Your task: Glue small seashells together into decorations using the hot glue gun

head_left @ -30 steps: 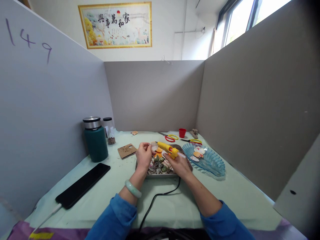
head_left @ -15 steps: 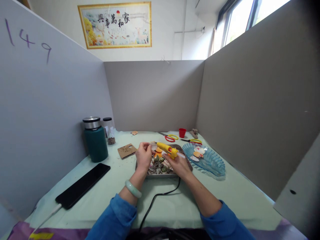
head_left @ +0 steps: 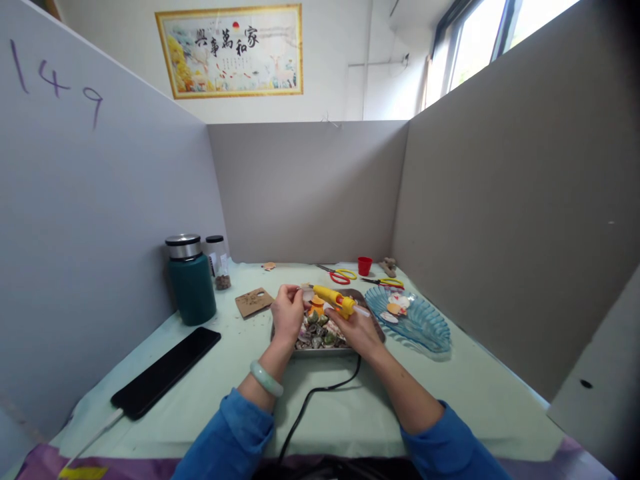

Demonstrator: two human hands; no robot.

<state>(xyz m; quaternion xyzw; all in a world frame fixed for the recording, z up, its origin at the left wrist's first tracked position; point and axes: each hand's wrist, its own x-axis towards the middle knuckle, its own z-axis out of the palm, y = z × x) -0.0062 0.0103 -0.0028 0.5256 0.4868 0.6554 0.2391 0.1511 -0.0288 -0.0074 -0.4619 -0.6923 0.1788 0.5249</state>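
Observation:
My right hand (head_left: 356, 328) grips a yellow glue gun (head_left: 331, 297) with its nozzle pointing left. My left hand (head_left: 287, 312) is closed in a pinch on a small pale shell (head_left: 306, 293) held right at the nozzle tip. Both hands hover over a metal tray (head_left: 320, 349) filled with several mixed shells. The gun's black cord (head_left: 310, 397) trails toward me between my blue sleeves.
A blue glass shell-shaped dish (head_left: 420, 324) with a few shells lies right of the tray. A green flask (head_left: 191, 279), a small jar (head_left: 219, 261), a cardboard piece (head_left: 253, 301) and a black phone (head_left: 167, 370) are on the left. Scissors (head_left: 340, 274) and a red cup (head_left: 365, 265) lie behind.
The glue gun and my right hand have shifted very slightly left toward the shell; otherwise nothing has visibly moved.

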